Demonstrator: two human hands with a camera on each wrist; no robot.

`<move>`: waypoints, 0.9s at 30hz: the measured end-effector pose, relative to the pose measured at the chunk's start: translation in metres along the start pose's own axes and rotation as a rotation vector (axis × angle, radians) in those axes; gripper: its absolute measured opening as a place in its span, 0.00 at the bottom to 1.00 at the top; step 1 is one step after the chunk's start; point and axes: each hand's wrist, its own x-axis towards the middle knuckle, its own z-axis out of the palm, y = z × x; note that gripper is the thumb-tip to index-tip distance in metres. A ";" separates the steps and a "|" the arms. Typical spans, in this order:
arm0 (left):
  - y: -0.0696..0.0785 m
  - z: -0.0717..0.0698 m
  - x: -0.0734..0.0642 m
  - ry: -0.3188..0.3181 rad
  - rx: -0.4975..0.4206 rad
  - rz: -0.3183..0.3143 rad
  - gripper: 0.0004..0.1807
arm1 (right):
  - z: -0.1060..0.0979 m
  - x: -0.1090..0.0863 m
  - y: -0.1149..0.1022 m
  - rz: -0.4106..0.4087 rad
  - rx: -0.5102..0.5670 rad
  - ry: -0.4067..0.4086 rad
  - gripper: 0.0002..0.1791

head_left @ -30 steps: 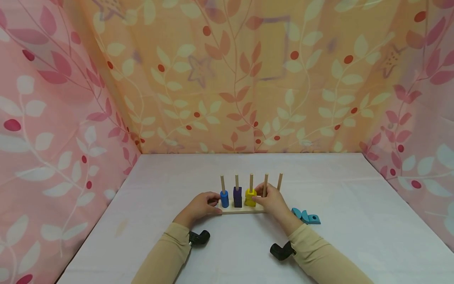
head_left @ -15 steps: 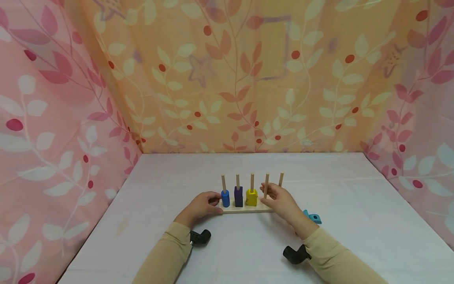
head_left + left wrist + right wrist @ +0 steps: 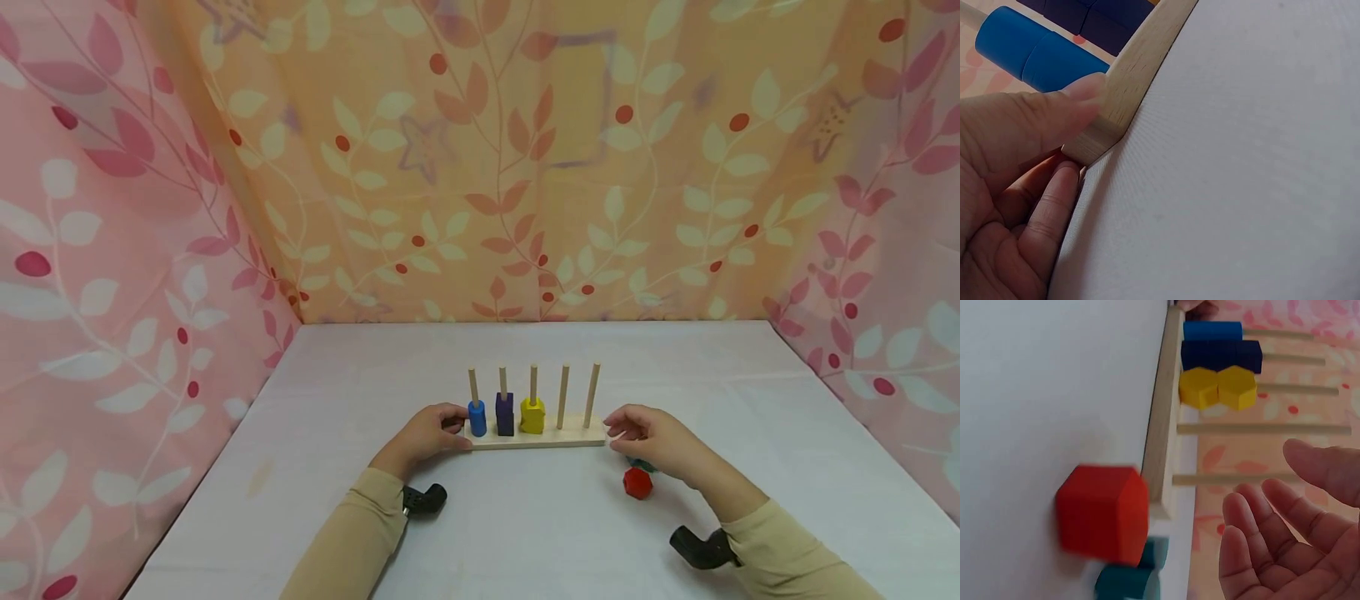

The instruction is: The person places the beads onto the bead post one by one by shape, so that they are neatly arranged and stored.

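One base (image 3: pixel 576 437), five pegs (image 3: pixel 562 397), two blue blocks (image 3: pixel 477 419), two purple (image 3: pixel 505 417), two yellow (image 3: pixel 532 417), one red (image 3: pixel 638 483), two teal (image 3: pixel 1124 581) showing

right wrist view: teal pieces (image 3: pixel 1124 581) cut off below, red block (image 3: pixel 1092 512) blurred.

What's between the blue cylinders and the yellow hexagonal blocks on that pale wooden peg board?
Dark purple box-shaped blocks, threaded on a pale wooden peg; the head and right wrist views both show them there.
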 end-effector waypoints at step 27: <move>0.002 -0.001 -0.001 -0.014 0.036 0.048 0.29 | 0.004 -0.032 0.037 0.044 -0.331 0.054 0.12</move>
